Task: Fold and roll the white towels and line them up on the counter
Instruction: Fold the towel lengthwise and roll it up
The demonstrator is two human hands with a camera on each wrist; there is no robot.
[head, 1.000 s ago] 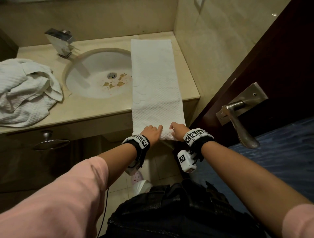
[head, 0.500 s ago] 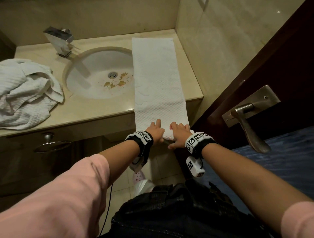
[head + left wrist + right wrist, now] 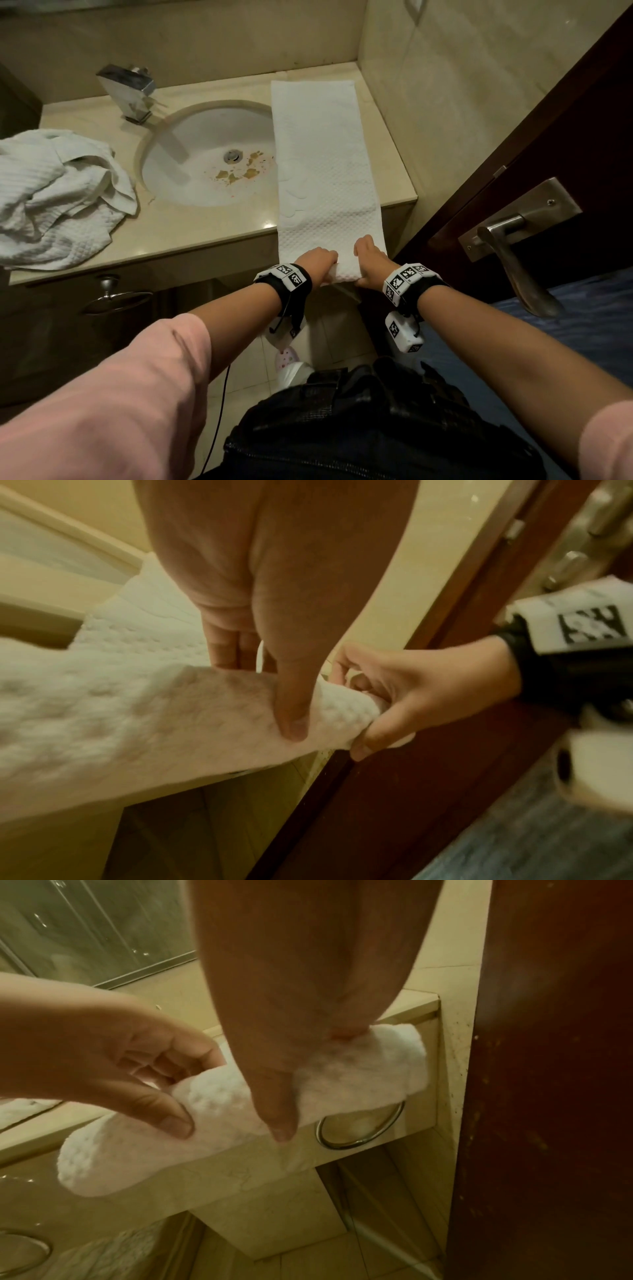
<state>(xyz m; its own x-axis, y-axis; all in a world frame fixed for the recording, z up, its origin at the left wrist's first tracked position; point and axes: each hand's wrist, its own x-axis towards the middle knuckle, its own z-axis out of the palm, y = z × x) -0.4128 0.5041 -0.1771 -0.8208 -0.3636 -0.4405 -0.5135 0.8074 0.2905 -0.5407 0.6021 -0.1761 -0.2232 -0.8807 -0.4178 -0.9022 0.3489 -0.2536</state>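
A long white towel (image 3: pixel 325 164), folded into a narrow strip, lies on the beige counter (image 3: pixel 191 226) right of the sink, its near end hanging past the front edge. That near end is wound into a small roll (image 3: pixel 240 1104). My left hand (image 3: pixel 318 263) grips the roll's left part, thumb under and fingers over it. My right hand (image 3: pixel 368 260) grips the right part the same way. In the left wrist view the roll (image 3: pixel 342 712) sits between both thumbs. A crumpled pile of white towels (image 3: pixel 54 195) lies on the counter's left end.
A round sink (image 3: pixel 205 154) with brown stains and a chrome tap (image 3: pixel 128 92) take up the counter's middle. The tiled wall (image 3: pixel 445 85) bounds the right side. A dark wooden door (image 3: pixel 548 171) with a metal lever handle (image 3: pixel 513 260) stands close by my right arm. A metal towel ring (image 3: pixel 359 1123) hangs below the counter edge.
Both hands have turned the towel's near end over, so the roll has grown slightly and moved up toward the counter edge. The rest of the towel lies as before.
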